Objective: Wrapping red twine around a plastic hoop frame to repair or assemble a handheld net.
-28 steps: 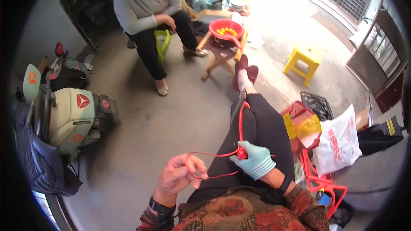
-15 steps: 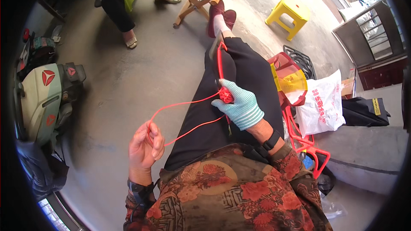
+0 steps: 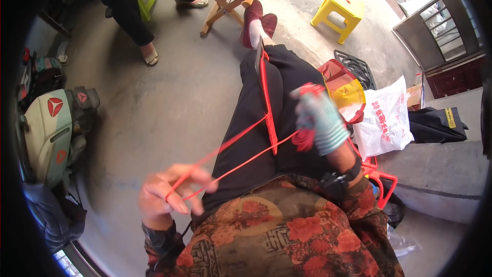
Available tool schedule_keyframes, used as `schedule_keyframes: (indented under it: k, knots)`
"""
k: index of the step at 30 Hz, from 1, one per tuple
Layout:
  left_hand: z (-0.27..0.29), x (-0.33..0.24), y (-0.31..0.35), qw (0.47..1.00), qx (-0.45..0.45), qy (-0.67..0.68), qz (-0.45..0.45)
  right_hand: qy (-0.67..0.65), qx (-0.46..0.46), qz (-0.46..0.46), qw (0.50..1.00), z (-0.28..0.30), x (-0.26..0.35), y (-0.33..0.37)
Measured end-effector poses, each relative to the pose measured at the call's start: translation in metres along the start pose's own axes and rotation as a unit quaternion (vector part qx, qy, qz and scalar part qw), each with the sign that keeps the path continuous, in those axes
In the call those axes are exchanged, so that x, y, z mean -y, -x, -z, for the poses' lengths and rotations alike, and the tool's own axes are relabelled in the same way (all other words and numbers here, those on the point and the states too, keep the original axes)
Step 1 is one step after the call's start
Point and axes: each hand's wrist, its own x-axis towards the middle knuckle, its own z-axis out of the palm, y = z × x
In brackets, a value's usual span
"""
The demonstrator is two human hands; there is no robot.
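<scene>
My bare left hand [image 3: 174, 190] is out to the left, its fingers hooked in a loop of red cord [image 3: 246, 162]. Two strands stretch rightward from it across my lap. One strand meets a red-wrapped edge [image 3: 267, 90] of a dark, narrow piece [image 3: 258, 64] lying along my thigh; what this piece is I cannot make out. The other strand leads to a red cord bundle [image 3: 304, 139] at my right hand [image 3: 320, 115]. That hand wears a pale blue-green knit glove, is smeared by motion, and has closed around the bundle.
A red plastic frame [image 3: 382, 182], a red-and-yellow bag [image 3: 344, 90] and a white plastic bag [image 3: 382, 118] stand at my right. Ahead are a yellow stool [image 3: 339, 13] and a folding stool [image 3: 225, 7] bearing a red basket. Another person [image 3: 125, 13] sits at far left, beyond a pale scooter [image 3: 48, 128].
My right hand has moved right and slightly down, off the dark piece, with the cord bundle. My left hand has shifted down-left and its fingers have spread, drawing the strands tighter.
</scene>
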Motion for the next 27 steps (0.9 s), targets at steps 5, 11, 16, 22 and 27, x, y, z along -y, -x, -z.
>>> schedule_keyframes:
  k: [5, 11, 16, 22, 27]
  knots:
    - [-0.004, 0.031, -0.100, 0.992, -0.088, -0.007, -0.085, 0.135, -0.143, 0.316, 0.928, 0.023, 0.031, -0.030]
    - [0.023, 0.112, -0.125, 0.958, -0.225, -0.059, 0.171, 0.394, -0.077, 0.356, 0.844, -0.027, 0.014, -0.035]
    - [0.023, 0.118, -0.121, 0.941, -0.249, -0.128, 0.189, 0.067, 0.066, 0.030, 0.995, -0.034, 0.002, -0.023]
    - [0.010, 0.040, -0.087, 0.962, -0.244, 0.053, 0.113, 0.452, -0.065, 0.389, 0.800, -0.020, 0.027, -0.019]
    - [-0.005, -0.037, -0.068, 0.968, 0.223, 0.114, 0.010, 0.528, 0.143, 0.540, 0.640, -0.067, 0.043, -0.011]
